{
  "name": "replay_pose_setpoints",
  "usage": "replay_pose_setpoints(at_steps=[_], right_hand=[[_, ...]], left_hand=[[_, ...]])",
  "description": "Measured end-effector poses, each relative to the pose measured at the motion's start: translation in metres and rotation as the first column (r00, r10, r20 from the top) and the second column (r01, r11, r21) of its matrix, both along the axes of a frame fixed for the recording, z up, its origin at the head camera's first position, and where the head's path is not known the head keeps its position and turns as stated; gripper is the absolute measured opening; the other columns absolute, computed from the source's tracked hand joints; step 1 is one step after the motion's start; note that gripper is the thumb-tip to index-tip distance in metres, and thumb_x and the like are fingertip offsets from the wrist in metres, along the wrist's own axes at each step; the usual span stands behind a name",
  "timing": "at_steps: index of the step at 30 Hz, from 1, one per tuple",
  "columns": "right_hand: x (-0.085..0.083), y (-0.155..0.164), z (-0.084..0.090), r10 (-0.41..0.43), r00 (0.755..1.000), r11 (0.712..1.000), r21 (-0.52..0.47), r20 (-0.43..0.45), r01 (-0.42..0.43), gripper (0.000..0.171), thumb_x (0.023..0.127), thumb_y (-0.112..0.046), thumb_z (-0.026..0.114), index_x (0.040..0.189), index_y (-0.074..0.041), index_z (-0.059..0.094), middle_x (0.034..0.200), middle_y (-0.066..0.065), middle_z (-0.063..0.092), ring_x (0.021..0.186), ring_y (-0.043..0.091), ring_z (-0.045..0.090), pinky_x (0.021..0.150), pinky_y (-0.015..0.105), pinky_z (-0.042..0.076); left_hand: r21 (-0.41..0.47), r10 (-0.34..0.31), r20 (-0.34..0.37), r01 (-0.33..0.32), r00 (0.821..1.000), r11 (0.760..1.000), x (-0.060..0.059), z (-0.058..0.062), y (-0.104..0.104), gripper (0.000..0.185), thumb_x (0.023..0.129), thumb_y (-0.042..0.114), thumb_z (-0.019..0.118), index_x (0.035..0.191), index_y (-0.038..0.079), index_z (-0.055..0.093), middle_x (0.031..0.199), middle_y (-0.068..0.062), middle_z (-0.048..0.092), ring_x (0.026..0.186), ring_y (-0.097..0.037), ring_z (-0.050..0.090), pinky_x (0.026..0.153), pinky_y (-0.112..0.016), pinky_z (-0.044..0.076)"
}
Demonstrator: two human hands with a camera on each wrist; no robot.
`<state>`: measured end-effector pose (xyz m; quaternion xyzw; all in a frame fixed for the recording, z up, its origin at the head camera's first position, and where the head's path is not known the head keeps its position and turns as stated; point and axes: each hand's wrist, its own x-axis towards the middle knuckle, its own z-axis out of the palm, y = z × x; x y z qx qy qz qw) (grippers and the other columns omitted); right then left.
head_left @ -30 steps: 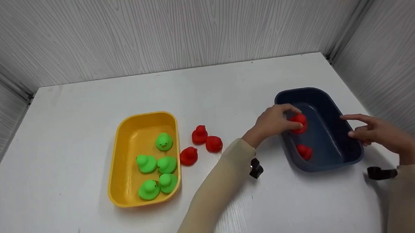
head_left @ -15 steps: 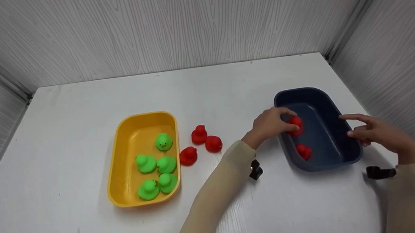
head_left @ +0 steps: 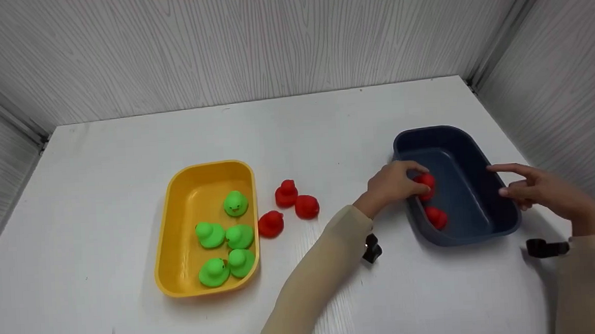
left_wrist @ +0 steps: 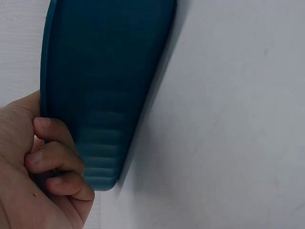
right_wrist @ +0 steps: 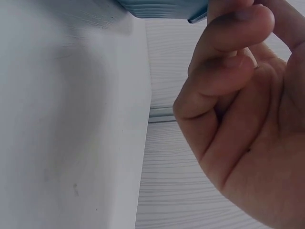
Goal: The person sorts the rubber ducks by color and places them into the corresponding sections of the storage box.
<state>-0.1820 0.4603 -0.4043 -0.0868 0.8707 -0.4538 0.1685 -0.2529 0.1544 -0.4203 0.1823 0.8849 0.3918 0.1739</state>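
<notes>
In the head view my left hand [head_left: 392,182] reaches over the near-left wall of a dark blue plastic bin [head_left: 462,199]. It pinches a red rubber duck [head_left: 426,186] between thumb and fingers, low inside that wall. Another red duck [head_left: 436,218] lies in the bin just below it. My right hand [head_left: 548,189] is at the bin's right side, thumb and index fingertip on the rim. The right wrist view shows its other fingers [right_wrist: 214,81] curled beside the bin's outer wall [right_wrist: 167,9]. In the left wrist view, curled left-hand fingers [left_wrist: 59,157] overlap the bin wall [left_wrist: 105,95].
A yellow bin [head_left: 178,229] on the left holds several green rubber ducks [head_left: 235,203]. Three red ducks lie on the white table [head_left: 326,135] by its right side, one red duck [head_left: 271,224] close against the wall. Pale wood-grain panels [head_left: 270,41] enclose the back and sides.
My left hand has brought the red duck down and slightly back along the bin's left wall, closer to the other red duck. The right hand has stayed at the rim.
</notes>
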Motion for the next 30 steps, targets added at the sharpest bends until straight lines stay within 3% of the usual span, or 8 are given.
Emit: replay_pose_setpoints(at_steps=[8,13,18,21,26,30], right_hand=[[-0.002,0.001,-0.001,0.002,1.0,0.999,-0.035,0.009,-0.001,0.045,0.099,-0.01,0.052,0.141,-0.021,0.043,0.06,0.003,0.031,0.056,0.018,0.04,0.054,0.037,0.032],[-0.004,0.001,-0.003,0.026,1.0,0.998,-0.061,0.01,-0.026,0.045,0.099,-0.008,0.051,0.142,-0.019,0.042,0.061,0.004,0.03,0.056,0.02,0.038,0.056,0.039,0.028],[-0.006,0.001,-0.004,0.033,0.999,0.997,-0.066,-0.002,-0.033,0.046,0.099,-0.007,0.051,0.142,-0.019,0.042,0.061,0.005,0.03,0.055,0.021,0.037,0.055,0.04,0.027],[-0.007,0.002,-0.003,0.031,1.0,0.997,-0.065,-0.004,-0.031,0.046,0.099,-0.007,0.05,0.142,-0.019,0.043,0.06,0.005,0.031,0.055,0.021,0.037,0.055,0.039,0.028],[-0.007,0.003,-0.002,0.014,1.0,1.0,-0.018,-0.003,-0.014,0.045,0.099,-0.01,0.052,0.142,-0.02,0.043,0.06,0.003,0.032,0.056,0.018,0.042,0.055,0.033,0.036],[-0.006,0.005,-0.002,0.003,1.0,1.0,0.0,-0.003,-0.003,0.045,0.099,-0.011,0.052,0.141,-0.023,0.043,0.06,0.003,0.033,0.056,0.017,0.044,0.056,0.032,0.039]], left_hand=[[0.008,-0.006,0.013,0.005,1.0,1.0,-0.002,0.001,0.0,0.037,0.081,0.037,0.075,0.117,0.035,0.067,0.109,0.016,0.063,0.076,-0.004,0.058,0.064,-0.021,0.043],[-0.006,-0.019,-0.017,0.019,1.0,1.0,-0.005,0.007,-0.005,0.038,0.081,0.042,0.074,0.118,0.035,0.066,0.113,0.015,0.063,0.087,-0.004,0.058,0.069,-0.021,0.044],[-0.015,-0.066,-0.073,0.065,0.995,0.998,-0.011,0.027,-0.016,0.044,0.083,0.045,0.071,0.125,0.036,0.062,0.132,0.016,0.057,0.111,-0.003,0.055,0.079,-0.023,0.046],[0.009,-0.08,-0.09,0.081,0.993,0.997,-0.014,0.042,-0.024,0.045,0.085,0.045,0.07,0.127,0.035,0.061,0.134,0.016,0.056,0.121,-0.005,0.053,0.084,-0.025,0.047],[0.038,-0.087,-0.11,0.091,0.99,0.995,-0.017,0.061,-0.036,0.044,0.085,0.045,0.069,0.127,0.033,0.062,0.136,0.014,0.055,0.123,-0.005,0.052,0.084,-0.025,0.047],[0.041,-0.104,-0.135,0.111,0.985,0.993,-0.019,0.073,-0.047,0.043,0.085,0.044,0.07,0.126,0.032,0.062,0.133,0.011,0.058,0.109,-0.005,0.057,0.076,-0.025,0.048]])
